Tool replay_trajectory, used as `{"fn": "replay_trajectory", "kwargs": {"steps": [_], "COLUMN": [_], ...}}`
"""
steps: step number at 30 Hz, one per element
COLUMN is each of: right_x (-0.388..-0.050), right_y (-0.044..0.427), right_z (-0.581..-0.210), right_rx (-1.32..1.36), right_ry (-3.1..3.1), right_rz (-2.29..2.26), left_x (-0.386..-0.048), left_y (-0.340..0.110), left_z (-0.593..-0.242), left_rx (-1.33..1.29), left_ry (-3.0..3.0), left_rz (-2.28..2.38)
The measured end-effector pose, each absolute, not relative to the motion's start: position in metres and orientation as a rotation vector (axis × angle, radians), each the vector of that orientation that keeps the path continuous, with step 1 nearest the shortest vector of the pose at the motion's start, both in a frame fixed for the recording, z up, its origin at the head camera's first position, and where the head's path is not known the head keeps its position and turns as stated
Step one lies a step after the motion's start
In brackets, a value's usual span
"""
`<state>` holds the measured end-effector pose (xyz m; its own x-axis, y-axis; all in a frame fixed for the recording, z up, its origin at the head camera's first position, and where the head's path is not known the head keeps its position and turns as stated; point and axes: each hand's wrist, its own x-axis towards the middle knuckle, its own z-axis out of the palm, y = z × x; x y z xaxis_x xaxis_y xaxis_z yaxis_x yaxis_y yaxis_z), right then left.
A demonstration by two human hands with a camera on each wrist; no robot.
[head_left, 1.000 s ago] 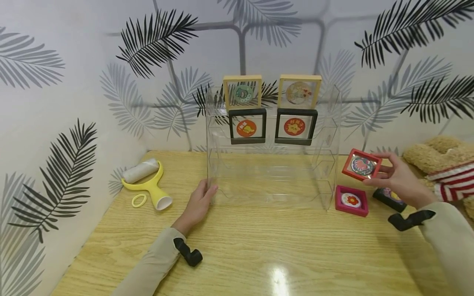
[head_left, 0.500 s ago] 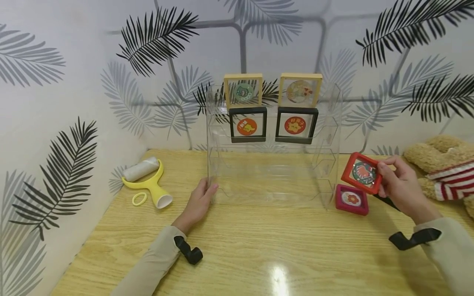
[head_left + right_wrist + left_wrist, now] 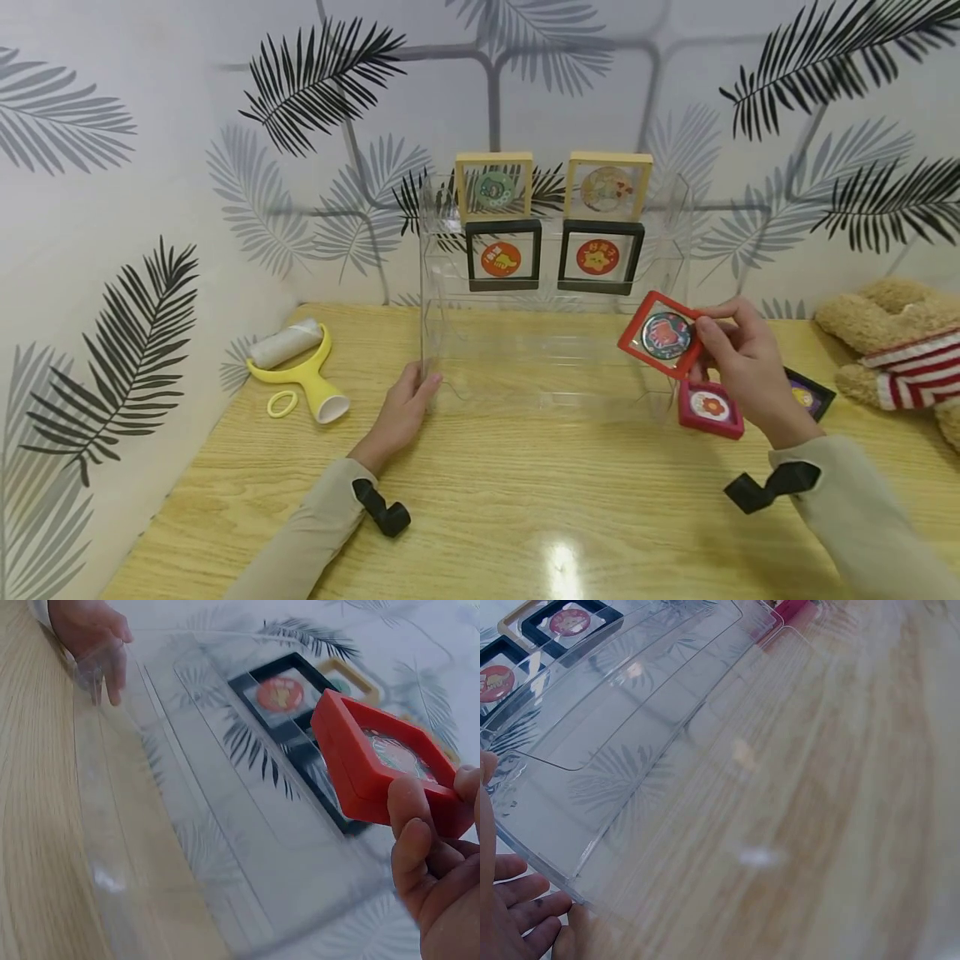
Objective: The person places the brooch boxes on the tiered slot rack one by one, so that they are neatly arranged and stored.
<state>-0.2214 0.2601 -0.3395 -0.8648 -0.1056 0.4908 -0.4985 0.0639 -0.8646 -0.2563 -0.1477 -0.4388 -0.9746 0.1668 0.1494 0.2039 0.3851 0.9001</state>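
Observation:
My right hand [image 3: 750,367] pinches a red square frame [image 3: 634,339] by its right side, in front of the lower right part of the clear rack [image 3: 487,400]. In the right wrist view, the red frame [image 3: 341,761] sits between thumb and fingers. My left hand [image 3: 397,412] grips the rack's lower left edge, fingers on its outer side. Two yellow frames [image 3: 494,157] [image 3: 611,157] stand in the top row, and two black frames [image 3: 503,226] [image 3: 603,226] in the row below.
A magenta frame [image 3: 711,423] lies by the rack's lower right corner, a black frame [image 3: 822,400] beyond it. At the right is a teddy bear [image 3: 892,312] in red and white stripes. A yellow tool [image 3: 315,387] with a grey roll and a yellow ring [image 3: 282,404] lie at the left.
My right hand has carried the red frame leftward, from beside the rack to in front of its right side, and the frame's tilt has changed. My left hand has stayed on the rack.

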Motion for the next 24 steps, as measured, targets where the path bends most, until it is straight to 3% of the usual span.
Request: {"fn": "replay_trajectory", "kwargs": {"steps": [24], "right_x": [-0.279], "right_y": [0.116], "right_z": [-0.316], "right_rx": [0.882], "right_ry": [-2.427], "right_rz": [1.072], "left_x": [-0.251], "left_y": [-0.146], "left_z": [-0.432], "left_rx": [-0.323], "left_ry": [-2.614], "left_rz": [-1.675]}}
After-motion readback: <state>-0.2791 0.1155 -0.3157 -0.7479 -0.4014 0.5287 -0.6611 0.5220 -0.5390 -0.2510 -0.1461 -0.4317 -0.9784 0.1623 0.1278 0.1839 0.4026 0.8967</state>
